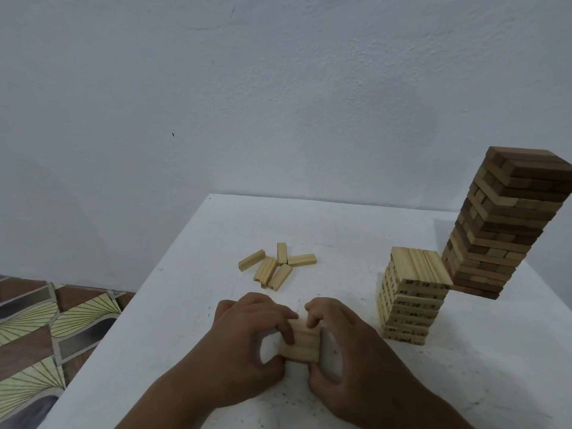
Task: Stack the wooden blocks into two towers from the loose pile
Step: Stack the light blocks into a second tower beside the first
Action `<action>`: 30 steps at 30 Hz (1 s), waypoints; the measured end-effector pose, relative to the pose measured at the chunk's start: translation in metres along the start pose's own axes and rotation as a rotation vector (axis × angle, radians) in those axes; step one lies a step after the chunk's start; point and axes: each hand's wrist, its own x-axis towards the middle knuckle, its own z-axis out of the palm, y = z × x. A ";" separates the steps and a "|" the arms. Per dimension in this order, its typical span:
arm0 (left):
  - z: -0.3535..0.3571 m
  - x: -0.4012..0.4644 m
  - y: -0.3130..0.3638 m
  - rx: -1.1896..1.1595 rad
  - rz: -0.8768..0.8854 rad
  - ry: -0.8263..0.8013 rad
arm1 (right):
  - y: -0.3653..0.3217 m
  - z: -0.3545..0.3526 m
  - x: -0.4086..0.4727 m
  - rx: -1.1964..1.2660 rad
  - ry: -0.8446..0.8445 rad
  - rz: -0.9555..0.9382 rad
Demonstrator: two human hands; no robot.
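Printed numbers show on the side faces of the pale tower (413,294) at about three o'clock from my hands: I can read 32, 16, 43 and 28, while the lower ones are too blurred. The taller dark tower (504,221) stands just behind it at two o'clock, bearing no writing I can make out.

My left hand (247,335) and right hand (343,342) meet over a small bundle of pale blocks (300,342) lying side by side on the white table (464,382). On each hand the fingers curl over the far side of the bundle and the thumb presses its near edge, so both hands pinch it from opposite ends.

At twelve o'clock, well apart from my hands, the loose pile (275,267) of pale blocks lies scattered flat.
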 end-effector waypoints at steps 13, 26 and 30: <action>-0.018 -0.002 0.020 -0.311 -0.100 0.136 | -0.007 -0.006 0.004 0.047 0.062 0.042; -0.057 0.037 0.076 -0.480 0.055 0.294 | -0.041 -0.086 0.018 0.140 0.286 0.039; -0.050 0.059 0.102 -0.486 0.054 0.285 | -0.029 -0.113 0.013 0.135 0.332 0.084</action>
